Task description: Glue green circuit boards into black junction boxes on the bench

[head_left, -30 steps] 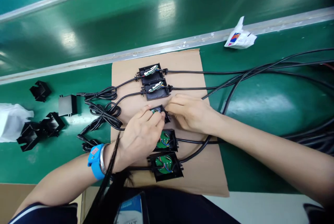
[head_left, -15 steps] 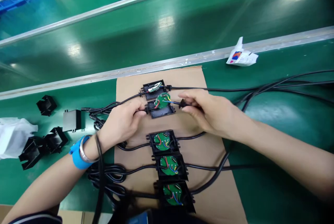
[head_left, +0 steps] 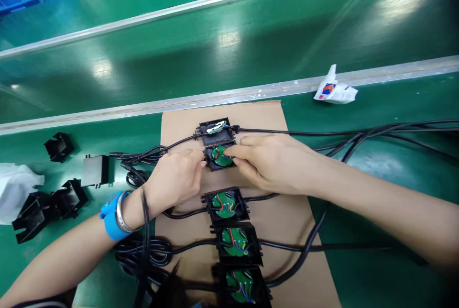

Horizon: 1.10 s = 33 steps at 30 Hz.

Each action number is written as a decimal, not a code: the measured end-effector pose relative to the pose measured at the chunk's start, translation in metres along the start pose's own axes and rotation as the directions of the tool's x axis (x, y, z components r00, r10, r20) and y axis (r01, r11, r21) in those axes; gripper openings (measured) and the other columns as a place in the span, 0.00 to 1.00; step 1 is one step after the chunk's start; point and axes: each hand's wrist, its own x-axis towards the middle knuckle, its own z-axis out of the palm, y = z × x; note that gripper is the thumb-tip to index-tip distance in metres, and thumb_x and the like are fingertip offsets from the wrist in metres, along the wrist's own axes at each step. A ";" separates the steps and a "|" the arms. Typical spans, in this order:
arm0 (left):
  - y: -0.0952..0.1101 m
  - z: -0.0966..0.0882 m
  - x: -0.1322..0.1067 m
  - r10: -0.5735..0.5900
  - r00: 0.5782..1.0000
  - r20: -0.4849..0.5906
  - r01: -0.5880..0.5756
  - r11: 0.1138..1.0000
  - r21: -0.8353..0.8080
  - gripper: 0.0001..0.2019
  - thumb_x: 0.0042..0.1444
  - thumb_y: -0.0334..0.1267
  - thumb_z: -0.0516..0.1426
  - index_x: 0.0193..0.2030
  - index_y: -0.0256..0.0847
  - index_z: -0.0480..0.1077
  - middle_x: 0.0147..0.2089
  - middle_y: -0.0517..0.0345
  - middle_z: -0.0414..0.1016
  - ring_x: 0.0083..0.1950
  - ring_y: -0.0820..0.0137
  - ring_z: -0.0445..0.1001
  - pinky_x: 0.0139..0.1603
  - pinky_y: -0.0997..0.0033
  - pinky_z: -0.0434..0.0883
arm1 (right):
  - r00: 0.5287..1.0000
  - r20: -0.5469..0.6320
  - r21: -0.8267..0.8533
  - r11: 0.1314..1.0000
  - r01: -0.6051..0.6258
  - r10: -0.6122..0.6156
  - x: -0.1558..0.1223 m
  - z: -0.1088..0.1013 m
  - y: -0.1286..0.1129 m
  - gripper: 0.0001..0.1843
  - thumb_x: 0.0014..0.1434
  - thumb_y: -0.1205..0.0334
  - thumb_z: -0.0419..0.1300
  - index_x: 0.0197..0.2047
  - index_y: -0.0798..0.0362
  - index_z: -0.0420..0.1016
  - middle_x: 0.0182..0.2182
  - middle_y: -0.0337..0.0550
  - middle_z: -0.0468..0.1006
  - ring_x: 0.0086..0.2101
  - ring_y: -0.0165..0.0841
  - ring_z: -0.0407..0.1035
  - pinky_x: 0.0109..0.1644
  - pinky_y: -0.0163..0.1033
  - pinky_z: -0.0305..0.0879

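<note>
My left hand [head_left: 179, 174] is closed at the left edge of a small open black plastic case [head_left: 218, 167], its fingertips against the cable end of the case. Inside this case a round green circuit board [head_left: 219, 156] with a red wire lies flat. With bent fingers my right hand [head_left: 267, 160] reaches in from the right, the index fingertip on the board's right edge. That hand covers the case's right end and the cable there. Just beyond sits another open case [head_left: 211, 137] with a tilted board [head_left: 217, 127] bearing white paste.
Nearer me, several open cases with wired boards [head_left: 224, 204] line up on a cardboard sheet [head_left: 287, 231]. Coiled black cables [head_left: 143, 250] lie left, crossing cables [head_left: 366, 136] right. Black covers [head_left: 59, 147] and a white bag [head_left: 17, 188] are far left. A white nozzled packet [head_left: 335, 89] lies near the rail.
The circuit board has gone from raised and tilted to flat inside the case. My right hand has moved left from the cable end onto the board. My left hand stays at the case's left edge.
</note>
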 end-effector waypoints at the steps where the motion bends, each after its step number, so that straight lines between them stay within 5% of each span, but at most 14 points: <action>1: 0.000 0.000 0.001 -0.009 1.000 -0.005 0.009 1.000 -0.001 0.11 0.63 0.33 0.50 0.40 0.36 0.74 0.37 0.50 0.80 0.38 0.60 0.80 0.38 0.61 0.75 | 1.000 0.024 -0.017 1.000 0.009 -0.008 0.001 0.001 0.000 0.16 0.62 0.64 0.50 0.43 0.54 0.79 0.30 0.45 0.76 0.29 0.33 0.68 0.33 0.38 0.57; 9: -0.012 -0.005 0.003 -0.074 0.997 -0.037 0.061 0.956 -0.287 0.08 0.58 0.31 0.59 0.40 0.43 0.79 0.43 0.59 0.84 0.43 0.66 0.81 0.46 0.66 0.75 | 0.998 0.026 -0.024 0.998 0.061 -0.061 -0.004 0.009 -0.006 0.20 0.62 0.66 0.50 0.48 0.58 0.80 0.30 0.47 0.78 0.25 0.32 0.68 0.31 0.39 0.57; 13: -0.003 -0.005 0.000 -0.056 0.998 -0.029 0.042 0.932 -0.360 0.07 0.59 0.30 0.58 0.37 0.42 0.79 0.39 0.60 0.83 0.40 0.69 0.80 0.43 0.68 0.74 | 1.000 -0.010 -0.016 1.000 0.024 -0.024 -0.020 0.015 -0.019 0.20 0.62 0.67 0.51 0.51 0.58 0.80 0.28 0.45 0.77 0.23 0.31 0.67 0.28 0.39 0.54; 25: 0.016 -0.004 -0.010 0.045 0.998 -0.040 -0.038 0.988 0.151 0.13 0.60 0.33 0.50 0.28 0.39 0.72 0.28 0.56 0.76 0.29 0.70 0.74 0.27 0.72 0.66 | 1.000 -0.019 0.065 0.998 -0.005 0.006 -0.023 0.020 -0.025 0.15 0.61 0.68 0.51 0.41 0.59 0.80 0.27 0.48 0.76 0.24 0.35 0.68 0.29 0.42 0.54; 33: 0.028 -0.016 0.026 -0.107 0.970 0.220 0.032 0.947 0.319 0.08 0.50 0.35 0.55 0.28 0.38 0.76 0.27 0.47 0.77 0.31 0.58 0.77 0.31 0.61 0.72 | 0.999 0.053 0.064 0.998 -0.013 0.010 -0.021 0.016 -0.025 0.13 0.59 0.67 0.52 0.36 0.58 0.79 0.26 0.49 0.76 0.21 0.34 0.65 0.28 0.42 0.50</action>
